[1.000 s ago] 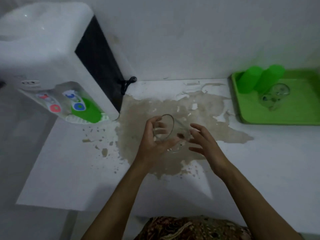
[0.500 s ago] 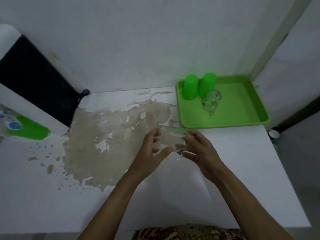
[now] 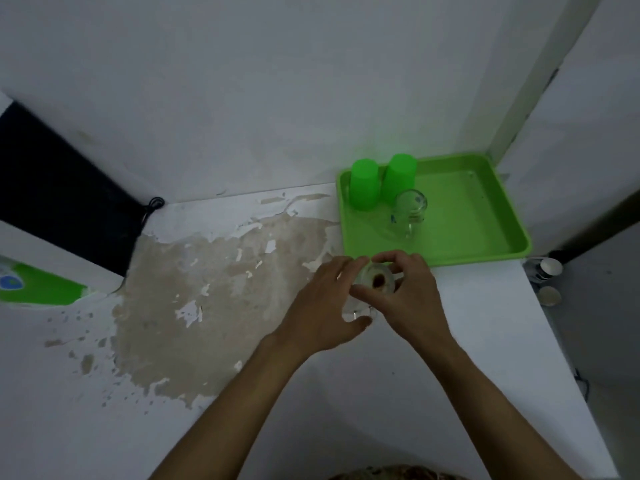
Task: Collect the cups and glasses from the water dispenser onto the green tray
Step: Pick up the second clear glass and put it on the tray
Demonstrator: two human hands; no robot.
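A clear glass [image 3: 375,280] with a dark spot on its base is held upside down between my left hand [image 3: 322,313] and my right hand [image 3: 412,299], just in front of the green tray [image 3: 485,220]. On the tray stand two green cups [image 3: 363,185] upside down at its far left. A clear glass mug [image 3: 410,211] sits upside down beside them. The white water dispenser [image 3: 45,258] with its green drip tray shows at the left edge.
The white table [image 3: 450,358] has a large patch of peeled, stained surface [image 3: 214,299] left of my hands. A black cable [image 3: 150,209] hangs behind the dispenser. Walls close the back and right. Small white-capped containers [image 3: 549,268] lie past the table's right edge.
Both hands carried the glass rightward from the stained patch to the tray's front edge and turned it upside down. My view swung right, pushing the dispenser to the left edge.
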